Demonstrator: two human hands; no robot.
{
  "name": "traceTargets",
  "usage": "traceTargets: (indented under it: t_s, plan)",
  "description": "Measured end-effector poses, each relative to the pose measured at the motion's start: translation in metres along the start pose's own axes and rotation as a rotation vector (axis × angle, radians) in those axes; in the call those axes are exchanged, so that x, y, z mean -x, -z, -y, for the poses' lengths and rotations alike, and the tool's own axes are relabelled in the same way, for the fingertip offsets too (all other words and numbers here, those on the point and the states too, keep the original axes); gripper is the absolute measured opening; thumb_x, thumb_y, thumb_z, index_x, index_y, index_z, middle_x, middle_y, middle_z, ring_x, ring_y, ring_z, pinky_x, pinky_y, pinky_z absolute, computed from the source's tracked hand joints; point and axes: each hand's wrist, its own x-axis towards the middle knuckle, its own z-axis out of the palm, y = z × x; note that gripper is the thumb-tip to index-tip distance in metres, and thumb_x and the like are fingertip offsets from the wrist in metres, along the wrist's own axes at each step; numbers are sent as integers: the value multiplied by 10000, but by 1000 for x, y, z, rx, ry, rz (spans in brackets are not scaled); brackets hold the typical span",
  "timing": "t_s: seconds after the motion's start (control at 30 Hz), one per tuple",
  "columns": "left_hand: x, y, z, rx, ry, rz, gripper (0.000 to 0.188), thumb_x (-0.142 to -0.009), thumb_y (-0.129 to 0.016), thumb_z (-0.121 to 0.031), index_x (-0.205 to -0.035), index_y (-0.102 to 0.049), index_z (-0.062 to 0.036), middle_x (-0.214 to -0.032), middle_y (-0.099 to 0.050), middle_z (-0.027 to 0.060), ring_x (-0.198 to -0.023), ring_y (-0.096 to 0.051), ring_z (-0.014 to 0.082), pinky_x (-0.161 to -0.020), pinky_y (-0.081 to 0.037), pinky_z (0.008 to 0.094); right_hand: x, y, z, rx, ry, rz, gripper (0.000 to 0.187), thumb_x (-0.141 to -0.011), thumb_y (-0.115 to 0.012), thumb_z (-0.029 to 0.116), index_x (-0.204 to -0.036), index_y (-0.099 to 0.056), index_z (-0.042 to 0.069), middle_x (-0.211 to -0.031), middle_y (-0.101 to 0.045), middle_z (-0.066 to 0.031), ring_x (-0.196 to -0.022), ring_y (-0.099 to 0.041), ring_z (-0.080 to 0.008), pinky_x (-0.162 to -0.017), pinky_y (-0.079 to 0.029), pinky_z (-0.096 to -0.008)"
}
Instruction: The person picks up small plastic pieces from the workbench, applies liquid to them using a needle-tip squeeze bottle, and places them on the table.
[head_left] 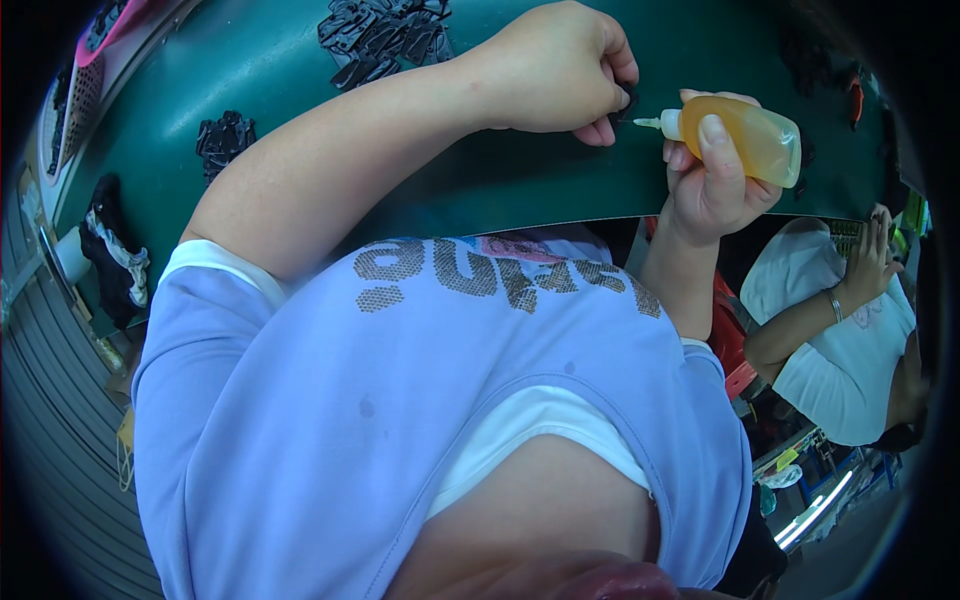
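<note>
Lavender shirt (330, 400) fills my foreground. Past it, the left hand (565, 70) pinches a small dark piece (628, 90) (mostly hidden from me); the right hand (715, 190) grips an amber bottle (762, 140), its nozzle (650, 122) just beside, near the green table's (280, 85) front edge. Open surface separates two black piles (385, 42).

Large lettering (466, 271) with a dark, mesh-like fill extends in one row across the chest of the wearer's lavender shirt (320, 420). Toward its right end, the row is distorted by folds.
</note>
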Motion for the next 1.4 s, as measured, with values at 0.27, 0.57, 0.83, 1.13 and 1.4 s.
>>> traceTargets:
  t_s: [0.27,0.57,0.83,1.13,1.4]
  plan:
    - [0,2,1,-36,23,-24,128,-849,-541,32,-939,-588,110,-684,-631,96,-564,-649,150,-526,-530,261,-2,-2,-8,27,9,27,126,-802,-614,-23,-919,-629,-65,-781,-659,-160,-485,-529,-94,-421,-426,-199]
    - [3,-13,8,-320,-43,-74,188,-845,-615,-59,-1004,-650,36,-811,-672,145,-656,-676,172,-590,-551,284,-14,59,-4,-644,-286,-183,297,-882,-509,209,-1009,-566,-54,-921,-644,-237,-491,-492,-118,-456,-411,-218]
    - [13,6,4,-989,-351,-618,254,-795,-683,-279,-934,-674,-66,-931,-635,155,-882,-628,332,-770,-510,422,-18,51,-6,-650,-293,-232,220,-869,-541,172,-968,-584,-21,-882,-658,-199,-499,-512,-124,-461,-416,-218]
    - [12,57,-7,-1178,-10,-792,205,-779,-699,-276,-847,-674,-84,-952,-642,108,-889,-623,302,-754,-497,409,-14,50,-2,-603,-286,-276,200,-848,-583,157,-956,-594,-11,-871,-654,-189,-523,-518,-139,-485,-418,-233]
    - [27,-10,1,-337,-312,-358,318,-806,-701,-46,-1112,-615,-59,-755,-586,10,-623,-556,62,-522,-462,202,12,42,6,-498,-220,-270,197,-865,-561,127,-1006,-583,-8,-876,-659,-203,-536,-541,-153,-503,-456,-257]
